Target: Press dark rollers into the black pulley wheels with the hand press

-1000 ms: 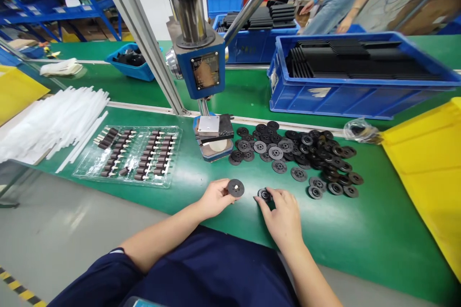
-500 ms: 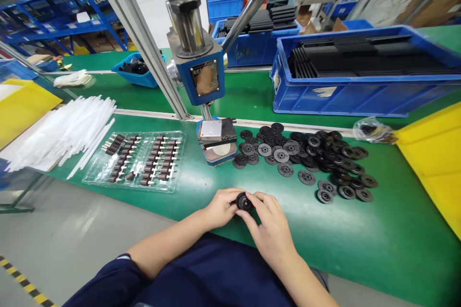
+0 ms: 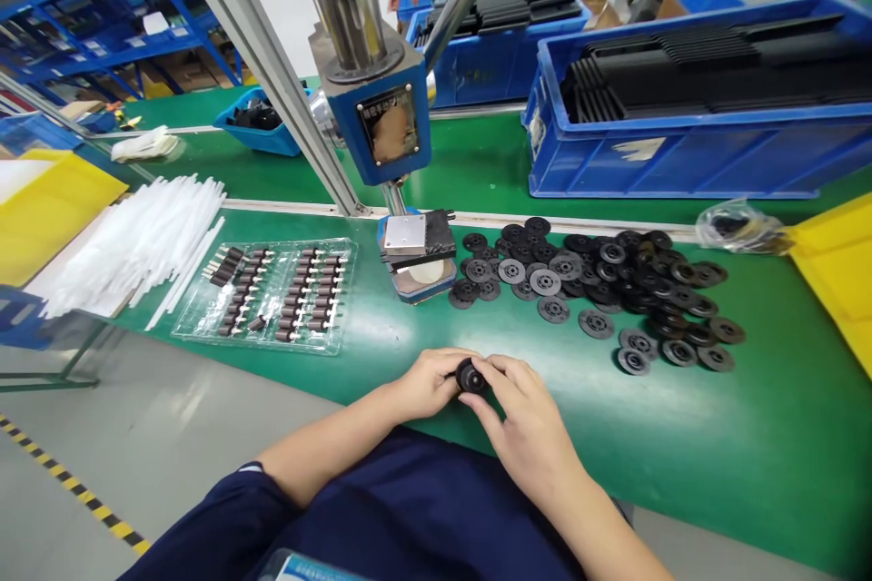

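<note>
Apart 1 second ago, the left hand (image 3: 429, 384) and right hand (image 3: 523, 407) now meet above the table's (image 3: 681, 463) near edge, both gripping the black discs (image 3: 471, 377); the 2 seem brought together as 1.

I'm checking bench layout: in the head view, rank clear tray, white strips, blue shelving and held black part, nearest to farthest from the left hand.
1. Black part: held at the left hand.
2. Clear tray: left of the hand.
3. White strips: farther left, beyond the tray.
4. Blue shelving: background, left.
</note>
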Available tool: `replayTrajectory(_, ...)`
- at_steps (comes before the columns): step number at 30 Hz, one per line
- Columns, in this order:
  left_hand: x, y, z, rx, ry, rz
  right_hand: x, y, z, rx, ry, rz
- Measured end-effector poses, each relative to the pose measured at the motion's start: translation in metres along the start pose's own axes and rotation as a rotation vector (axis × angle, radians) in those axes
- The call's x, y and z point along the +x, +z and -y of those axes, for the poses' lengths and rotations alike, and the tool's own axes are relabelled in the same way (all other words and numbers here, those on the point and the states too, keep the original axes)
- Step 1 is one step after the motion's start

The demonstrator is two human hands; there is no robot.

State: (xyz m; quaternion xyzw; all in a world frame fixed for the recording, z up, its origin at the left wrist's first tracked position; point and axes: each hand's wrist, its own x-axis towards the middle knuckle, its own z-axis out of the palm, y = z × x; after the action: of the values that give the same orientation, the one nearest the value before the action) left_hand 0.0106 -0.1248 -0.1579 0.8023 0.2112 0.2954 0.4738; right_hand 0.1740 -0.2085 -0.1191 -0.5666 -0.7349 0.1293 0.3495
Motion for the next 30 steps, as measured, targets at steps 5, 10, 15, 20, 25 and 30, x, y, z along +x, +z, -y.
replayTrajectory(5, -0.001, -0.001, 0.000, 0.029, -0.023, -0.015, 0.000, 0.004, 0.000, 0.003, 0.002, -0.046)
replayTrajectory(10, -0.003, 0.000, 0.001, 0.028, -0.017, -0.009, -0.001, 0.006, 0.002, 0.041, 0.000, -0.062)
replayTrajectory(15, -0.004, 0.001, 0.003, 0.023, -0.007, -0.007, -0.001, 0.008, 0.003, 0.046, 0.000, -0.076)
replayTrajectory(20, -0.002, 0.000, 0.004, 0.019, -0.014, -0.010, 0.001, 0.013, 0.000, 0.038, -0.021, -0.091)
replayTrajectory(25, -0.001, -0.002, 0.003, 0.027, -0.027, -0.026, 0.004, 0.013, -0.001, 0.040, -0.022, -0.080)
replayTrajectory(30, -0.002, -0.002, 0.002, 0.037, -0.045, -0.044, 0.005, 0.011, 0.000, -0.003, -0.017, -0.084)
